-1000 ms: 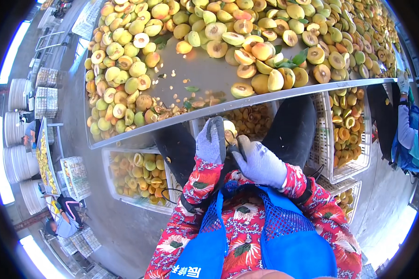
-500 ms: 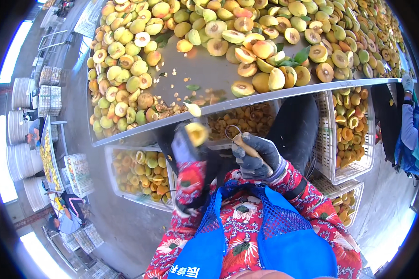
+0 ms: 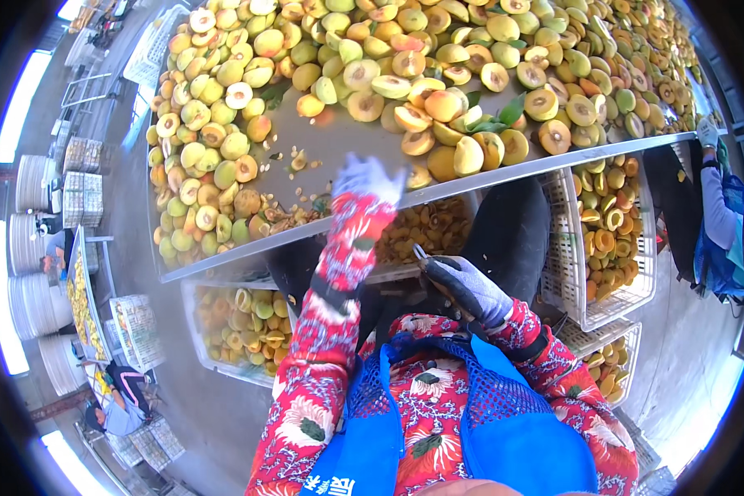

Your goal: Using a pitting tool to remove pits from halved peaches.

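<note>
My left hand (image 3: pixel 370 180), in a pale glove smeared by motion, reaches over the near edge of the metal table (image 3: pixel 306 132). Whether its fingers hold anything cannot be made out. Close by lies a peach half (image 3: pixel 419 176), and many more halved peaches (image 3: pixel 364 103) are heaped beyond. Below the edge, in front of my body, my right hand (image 3: pixel 469 289) wears a grey and dark glove. It is closed round a looped pitting tool (image 3: pixel 421 251), whose metal end pokes out past the fingers; the handle is mostly hidden.
White crates of peach halves stand at the left (image 3: pixel 192 331) and right (image 3: pixel 560 248) of my legs. Pit scraps (image 3: pixel 430 227) fill a container beneath the table edge. Loose kernels and leaves (image 3: pixel 512 110) lie on the tabletop. A co-worker's sleeve (image 3: pixel 719 207) shows at far right.
My left hand has moved up and forward from before my body, where it held a hollowed peach half, to over the table. My right hand has turned and lowered slightly, still gripping the tool.
</note>
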The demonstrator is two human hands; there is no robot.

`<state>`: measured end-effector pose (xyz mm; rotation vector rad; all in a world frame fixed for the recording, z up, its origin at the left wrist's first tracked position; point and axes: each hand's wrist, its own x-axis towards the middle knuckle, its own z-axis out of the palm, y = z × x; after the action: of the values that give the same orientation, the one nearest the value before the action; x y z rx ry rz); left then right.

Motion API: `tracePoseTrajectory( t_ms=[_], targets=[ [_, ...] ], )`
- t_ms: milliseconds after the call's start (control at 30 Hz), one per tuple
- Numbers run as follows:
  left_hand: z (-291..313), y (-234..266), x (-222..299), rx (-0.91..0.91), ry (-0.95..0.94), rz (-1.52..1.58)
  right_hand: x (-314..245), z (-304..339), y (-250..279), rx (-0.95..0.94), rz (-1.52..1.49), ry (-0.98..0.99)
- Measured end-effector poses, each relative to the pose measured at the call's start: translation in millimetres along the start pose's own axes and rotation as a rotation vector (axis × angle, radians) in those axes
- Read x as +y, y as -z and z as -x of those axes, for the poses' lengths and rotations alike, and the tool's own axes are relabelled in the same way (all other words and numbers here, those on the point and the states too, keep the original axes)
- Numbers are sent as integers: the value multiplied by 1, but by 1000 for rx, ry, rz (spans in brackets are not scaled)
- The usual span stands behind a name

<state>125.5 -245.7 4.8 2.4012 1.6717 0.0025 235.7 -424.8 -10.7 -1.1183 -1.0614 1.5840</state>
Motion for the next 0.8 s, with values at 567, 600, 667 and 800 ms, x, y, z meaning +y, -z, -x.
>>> tracePoseTrajectory(
  t_ms=[567,600,667,800],
  targets=[
    [68,-4,-27,-351,313,2144,-44,-10,-21,270,643,99],
    [74,-1,-26,-381,359,2241,-44,-11,-24,271,644,95],
    [83,-5,-29,-368,399,2163,-44,-12,-30,274,761,68],
    [92,-32,-49,194,-340,834,-38,-12,-37,282,843,75]
  ],
)
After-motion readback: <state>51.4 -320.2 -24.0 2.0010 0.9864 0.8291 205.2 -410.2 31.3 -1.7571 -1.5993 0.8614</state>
